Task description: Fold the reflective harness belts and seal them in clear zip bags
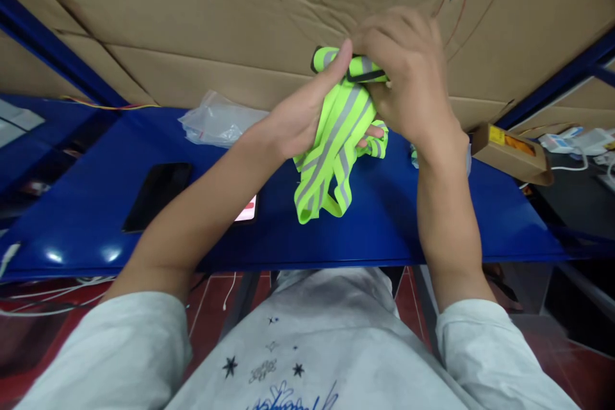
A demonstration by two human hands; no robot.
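A bundle of neon yellow-green straps with grey stripes (331, 134) is held up above the blue table, its loops hanging down. My left hand (310, 109) is closed on it, thumb on the folded upper part and fingertips showing behind at the right. At the top right, my right hand (406, 64) is wrapped round the end of the folded part, which has black edging. Motion blurs the back of my right hand, and its fingertips are mostly hidden.
On the blue table (384, 230) lie clear plastic bags (218, 122), a dark phone (158, 195) and a lit screen (247, 210) partly behind my left forearm. An open cardboard box (512, 154) stands at the right. Cardboard (216, 25) rises behind the table.
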